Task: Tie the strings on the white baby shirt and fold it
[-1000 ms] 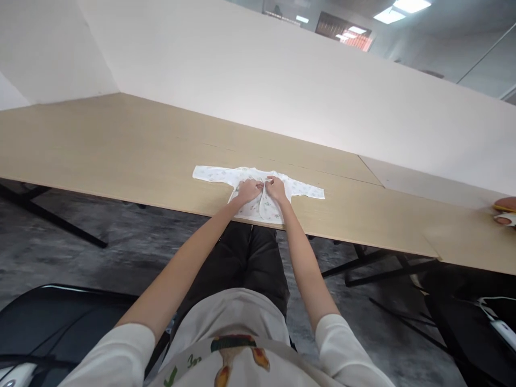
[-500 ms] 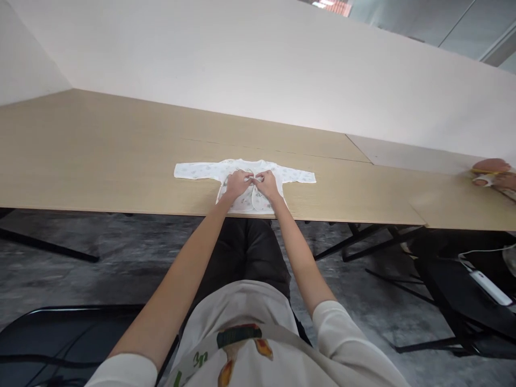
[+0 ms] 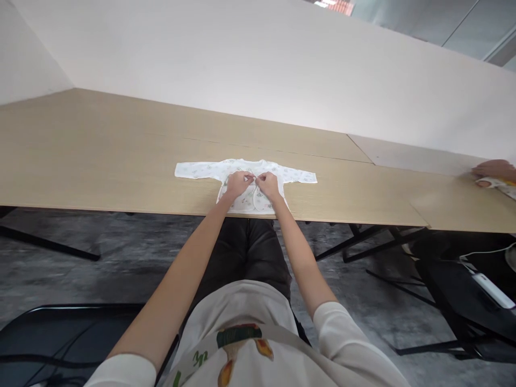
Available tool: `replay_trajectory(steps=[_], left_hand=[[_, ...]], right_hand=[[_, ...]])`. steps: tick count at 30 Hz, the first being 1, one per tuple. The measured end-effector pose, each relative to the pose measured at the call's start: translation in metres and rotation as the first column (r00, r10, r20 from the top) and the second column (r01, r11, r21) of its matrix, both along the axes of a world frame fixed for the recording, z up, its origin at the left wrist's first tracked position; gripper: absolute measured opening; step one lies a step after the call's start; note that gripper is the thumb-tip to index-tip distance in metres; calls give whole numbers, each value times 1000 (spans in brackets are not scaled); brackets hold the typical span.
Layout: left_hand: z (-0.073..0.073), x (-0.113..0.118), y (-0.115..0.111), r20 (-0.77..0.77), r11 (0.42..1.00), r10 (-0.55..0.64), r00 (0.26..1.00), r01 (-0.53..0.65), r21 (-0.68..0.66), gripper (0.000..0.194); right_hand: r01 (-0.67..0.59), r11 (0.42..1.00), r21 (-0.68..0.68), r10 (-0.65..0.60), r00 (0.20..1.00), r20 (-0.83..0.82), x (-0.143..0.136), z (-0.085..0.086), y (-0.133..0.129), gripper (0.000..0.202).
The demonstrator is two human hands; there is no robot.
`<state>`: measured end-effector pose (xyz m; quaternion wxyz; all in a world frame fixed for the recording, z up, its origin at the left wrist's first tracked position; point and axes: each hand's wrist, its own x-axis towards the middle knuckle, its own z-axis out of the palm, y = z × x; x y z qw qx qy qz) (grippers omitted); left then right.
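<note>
A small white baby shirt point(image 3: 245, 202) with a faint print lies flat near the table's front edge, its sleeves stretched out to both sides. My left hand point(image 3: 239, 184) rests over the middle of its chest, thumb and fingertips pinched together at the front opening. Facing it, my right hand point(image 3: 267, 184) pinches at the same spot, so the fingertips of both nearly meet. The bit of the shirt between them, perhaps a tie, is too small to make out. Below the hands, the curved edge of the front flap shows.
The wooden table point(image 3: 121, 140) runs up to a white partition point(image 3: 242, 59). At the far right another person's hand point(image 3: 494, 170) is over white cloth. A black chair point(image 3: 72, 338) stands at lower left, and another at right bears a white power bank point(image 3: 492, 290).
My fingertips have shifted slightly at the shirt's front, still pinched close together. The shirt stays in place. At the far right, the other person's hand has moved a little.
</note>
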<state>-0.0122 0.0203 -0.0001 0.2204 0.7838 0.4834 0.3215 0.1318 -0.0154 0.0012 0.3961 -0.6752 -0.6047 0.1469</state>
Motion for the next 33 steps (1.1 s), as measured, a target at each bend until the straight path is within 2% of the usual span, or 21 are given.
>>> replay_trajectory(steps=[7, 20, 27, 33], left_hand=[[2, -1, 0, 103, 998, 19, 994, -13, -56, 23], [1, -2, 0, 233, 987, 45, 971, -8, -158, 22], [1, -4, -2, 257, 986, 59, 965, -17, -164, 28], [2, -4, -2, 251, 989, 19, 968, 20, -150, 34]], right_hand=[[-23, 999, 22, 27, 987, -157, -1, -1, 4, 24], [-109, 994, 31, 113, 971, -212, 2, -5, 5, 21], [-88, 994, 61, 95, 986, -138, 1, -6, 4, 13], [-63, 997, 36, 65, 994, -87, -1, -5, 4, 11]])
